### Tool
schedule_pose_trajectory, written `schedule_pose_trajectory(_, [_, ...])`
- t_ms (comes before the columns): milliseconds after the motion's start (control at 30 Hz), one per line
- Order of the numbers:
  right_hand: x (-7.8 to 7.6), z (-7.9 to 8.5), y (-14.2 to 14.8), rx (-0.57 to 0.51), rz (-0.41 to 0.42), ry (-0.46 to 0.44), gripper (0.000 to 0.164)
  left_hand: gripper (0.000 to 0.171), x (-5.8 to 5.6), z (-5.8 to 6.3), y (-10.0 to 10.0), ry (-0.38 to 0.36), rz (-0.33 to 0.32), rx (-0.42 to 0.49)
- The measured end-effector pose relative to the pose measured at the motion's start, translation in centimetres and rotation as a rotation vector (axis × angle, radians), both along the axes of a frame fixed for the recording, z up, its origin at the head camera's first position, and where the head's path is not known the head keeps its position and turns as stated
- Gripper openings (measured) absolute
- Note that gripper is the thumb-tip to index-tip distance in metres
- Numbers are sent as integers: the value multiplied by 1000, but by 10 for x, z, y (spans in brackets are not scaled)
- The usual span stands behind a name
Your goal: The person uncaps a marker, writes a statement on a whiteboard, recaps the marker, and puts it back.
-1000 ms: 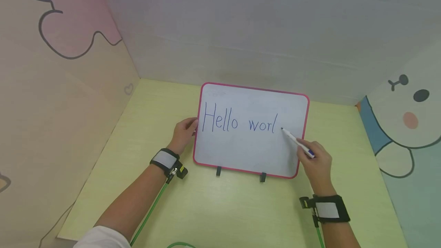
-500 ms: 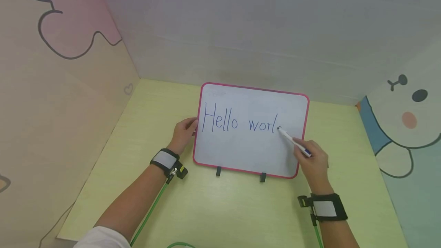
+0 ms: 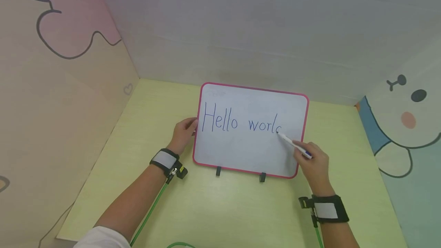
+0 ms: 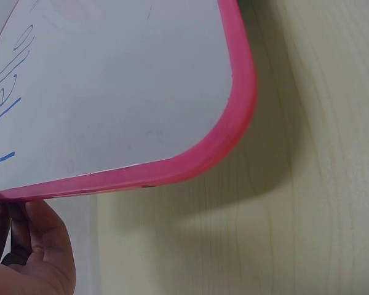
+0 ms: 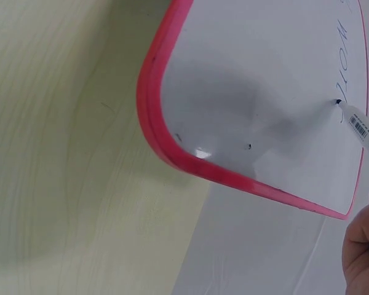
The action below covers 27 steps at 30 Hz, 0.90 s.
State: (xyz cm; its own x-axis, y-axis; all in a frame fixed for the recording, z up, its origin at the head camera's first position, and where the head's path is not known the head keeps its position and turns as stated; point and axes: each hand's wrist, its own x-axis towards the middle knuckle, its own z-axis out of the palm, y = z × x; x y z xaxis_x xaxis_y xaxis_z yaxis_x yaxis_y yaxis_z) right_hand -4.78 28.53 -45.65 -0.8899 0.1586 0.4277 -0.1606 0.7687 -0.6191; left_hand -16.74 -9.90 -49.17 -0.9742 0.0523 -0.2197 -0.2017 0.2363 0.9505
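A small whiteboard with a pink frame stands tilted back on the table, with "Hello worl" and a small curved stroke in blue on it. My left hand pinches the board's left edge; in the left wrist view its fingers meet the pink rim, some partly hidden behind it. With my right hand I grip a white marker with a blue end. Its dark tip touches the board just after the "l", at the foot of the curved stroke. The right wrist view shows the marker with printing along its barrel.
Two small black feet jut from under the board's lower edge. The pale yellow table meets a light wall behind the board. Green cables run from both wrist cameras. Painted side walls flank the table.
The marker tip has moved left and then slightly down, leaving a small curved stroke after the "l". My left hand and the board have stayed in place.
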Motion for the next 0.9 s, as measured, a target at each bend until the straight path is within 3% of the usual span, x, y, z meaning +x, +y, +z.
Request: schedule_pose_trajectory(900, [-16,10,2,18,-41,82,23,44,-1,-4,0,4,1,3])
